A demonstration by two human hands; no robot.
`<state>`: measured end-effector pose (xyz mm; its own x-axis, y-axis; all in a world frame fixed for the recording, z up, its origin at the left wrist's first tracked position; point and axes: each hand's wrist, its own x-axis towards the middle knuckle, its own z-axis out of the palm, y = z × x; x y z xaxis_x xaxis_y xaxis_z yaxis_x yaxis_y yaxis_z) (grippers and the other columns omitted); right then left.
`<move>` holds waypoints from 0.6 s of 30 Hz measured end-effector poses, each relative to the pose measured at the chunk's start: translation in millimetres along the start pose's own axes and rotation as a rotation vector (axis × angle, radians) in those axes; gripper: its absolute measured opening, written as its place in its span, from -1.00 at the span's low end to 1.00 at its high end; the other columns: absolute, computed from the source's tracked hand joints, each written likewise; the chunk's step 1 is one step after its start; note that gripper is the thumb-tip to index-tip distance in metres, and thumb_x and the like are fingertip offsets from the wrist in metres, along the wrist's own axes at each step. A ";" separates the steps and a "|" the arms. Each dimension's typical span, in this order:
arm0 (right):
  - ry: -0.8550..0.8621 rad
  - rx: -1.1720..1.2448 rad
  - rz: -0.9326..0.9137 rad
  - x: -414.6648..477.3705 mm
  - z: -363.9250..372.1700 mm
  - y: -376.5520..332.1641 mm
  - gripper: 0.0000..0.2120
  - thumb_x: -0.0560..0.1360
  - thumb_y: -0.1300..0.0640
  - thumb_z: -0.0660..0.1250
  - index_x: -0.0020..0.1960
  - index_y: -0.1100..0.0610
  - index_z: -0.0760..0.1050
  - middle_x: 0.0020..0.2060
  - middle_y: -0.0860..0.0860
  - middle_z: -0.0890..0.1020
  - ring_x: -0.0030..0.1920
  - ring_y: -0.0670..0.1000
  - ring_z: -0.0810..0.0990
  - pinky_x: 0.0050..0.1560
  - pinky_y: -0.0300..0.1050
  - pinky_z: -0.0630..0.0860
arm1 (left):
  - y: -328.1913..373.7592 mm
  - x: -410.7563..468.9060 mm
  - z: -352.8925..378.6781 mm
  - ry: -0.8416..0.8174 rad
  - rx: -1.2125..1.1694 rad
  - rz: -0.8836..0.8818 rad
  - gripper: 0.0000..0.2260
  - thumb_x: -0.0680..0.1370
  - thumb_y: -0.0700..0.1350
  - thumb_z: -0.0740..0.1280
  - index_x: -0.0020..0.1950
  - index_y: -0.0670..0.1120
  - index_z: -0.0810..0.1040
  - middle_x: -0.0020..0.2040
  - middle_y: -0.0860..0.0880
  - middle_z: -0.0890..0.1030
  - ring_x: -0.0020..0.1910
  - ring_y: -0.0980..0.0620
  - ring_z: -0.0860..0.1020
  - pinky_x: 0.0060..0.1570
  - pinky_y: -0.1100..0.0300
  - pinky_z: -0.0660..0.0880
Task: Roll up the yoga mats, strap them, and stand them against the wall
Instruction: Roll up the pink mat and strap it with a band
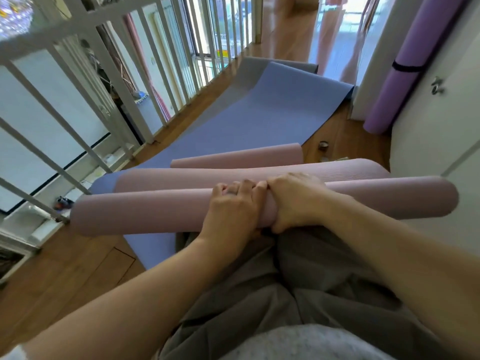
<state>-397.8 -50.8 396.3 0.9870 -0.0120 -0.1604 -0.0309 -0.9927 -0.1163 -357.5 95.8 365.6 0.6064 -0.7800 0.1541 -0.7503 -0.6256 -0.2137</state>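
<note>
Pink and finely ribbed, the half-rolled mat (155,211) lies over our knees at the centre of the view, a thick tube running from 9 to 3 o'clock. Its loose part bulges just behind it, toward 12 o'clock. Our left hand (233,206) sits on the roll with fingers curled over the top. Our right hand (298,201), touching the left, wraps the roll with the thumb below. Both hands grip it. Beneath, the blue mat (259,113) stretches flat on the wooden floor (65,268) toward 12 o'clock. At 2 o'clock a purple rolled mat (405,42), bound by a black strap (407,66), stands against the white wall (441,131). A white railing (130,74) runs at 10 o'clock.
</note>
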 end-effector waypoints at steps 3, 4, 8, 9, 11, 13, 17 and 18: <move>0.365 -0.126 0.059 -12.9 30.2 -3.7 -0.38 0.23 -0.12 0.55 0.20 0.09 0.49 0.06 0.03 0.62 0.05 0.11 0.60 0.11 0.01 0.49 | -1.6 16.6 -10.4 -0.067 -0.033 0.023 -0.34 0.41 0.08 0.41 0.42 -0.08 0.24 0.26 -0.09 0.46 0.15 -0.12 0.52 0.14 0.01 0.39; 0.445 -0.142 0.053 -15.1 37.1 -2.6 -0.39 0.20 -0.10 0.58 0.16 0.12 0.52 0.03 0.07 0.65 0.00 0.14 0.63 0.08 0.03 0.52 | -2.2 20.9 -11.7 -0.081 -0.050 0.025 -0.34 0.41 0.07 0.41 0.41 -0.07 0.23 0.28 -0.08 0.45 0.17 -0.10 0.51 0.16 0.02 0.38; 0.307 -0.114 -0.004 -6.3 17.4 3.1 -0.43 0.28 -0.15 0.47 0.20 0.07 0.46 0.07 0.01 0.62 0.04 0.06 0.60 0.07 -0.07 0.48 | -7.5 32.7 -19.3 -0.207 -0.171 -0.005 -0.32 0.35 0.09 0.46 0.37 -0.04 0.28 0.26 -0.03 0.47 0.16 -0.06 0.52 0.13 0.05 0.44; 0.269 -0.109 -0.028 -5.7 9.2 3.1 -0.43 0.31 -0.17 0.44 0.23 0.04 0.43 0.10 -0.03 0.60 0.06 0.02 0.58 0.10 -0.09 0.47 | -8.7 33.9 -24.0 -0.219 -0.185 -0.011 -0.32 0.34 0.10 0.47 0.37 -0.03 0.29 0.25 -0.02 0.48 0.16 -0.05 0.52 0.11 0.06 0.45; 0.235 -0.099 -0.075 -10.1 -10.3 0.9 -0.45 0.31 -0.19 0.41 0.22 0.01 0.41 0.10 -0.09 0.59 0.05 -0.03 0.57 0.07 -0.14 0.47 | -10.9 33.6 -35.1 -0.233 -0.208 -0.010 -0.31 0.33 0.10 0.48 0.37 -0.02 0.29 0.25 -0.01 0.48 0.17 -0.03 0.51 0.11 0.07 0.45; 0.195 -0.096 -0.122 -24.7 -25.2 -2.2 -0.48 0.29 -0.21 0.41 0.16 -0.02 0.42 0.03 -0.12 0.59 -0.02 -0.05 0.58 -0.06 -0.18 0.44 | -11.2 28.3 -46.7 -0.269 -0.244 0.021 -0.29 0.32 0.10 0.50 0.38 -0.01 0.28 0.28 0.01 0.47 0.21 -0.02 0.50 0.15 0.07 0.45; 0.036 -0.052 -0.152 -47.3 -23.6 -6.7 -0.48 0.29 -0.27 0.39 0.13 -0.05 0.39 -0.07 -0.17 0.56 -0.18 -0.10 0.48 -0.17 -0.21 0.39 | 0.7 6.8 -53.4 -0.429 -0.271 0.090 -0.30 0.35 0.12 0.49 0.38 0.00 0.26 0.29 0.01 0.45 0.23 -0.04 0.47 0.19 0.01 0.42; 0.006 -0.052 -0.147 -49.3 -16.7 -8.0 -0.46 0.27 -0.29 0.39 0.13 -0.05 0.39 -0.06 -0.17 0.56 -0.17 -0.10 0.50 -0.16 -0.19 0.44 | 4.0 3.2 -50.9 -0.481 -0.288 0.100 -0.30 0.35 0.13 0.49 0.39 -0.01 0.26 0.29 0.00 0.44 0.24 -0.05 0.46 0.20 0.00 0.42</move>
<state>-443.6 -44.2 421.4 0.9812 0.1332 -0.1399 0.1218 -0.9887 -0.0869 -371.9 90.0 414.4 0.5299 -0.7835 -0.3247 -0.8108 -0.5802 0.0769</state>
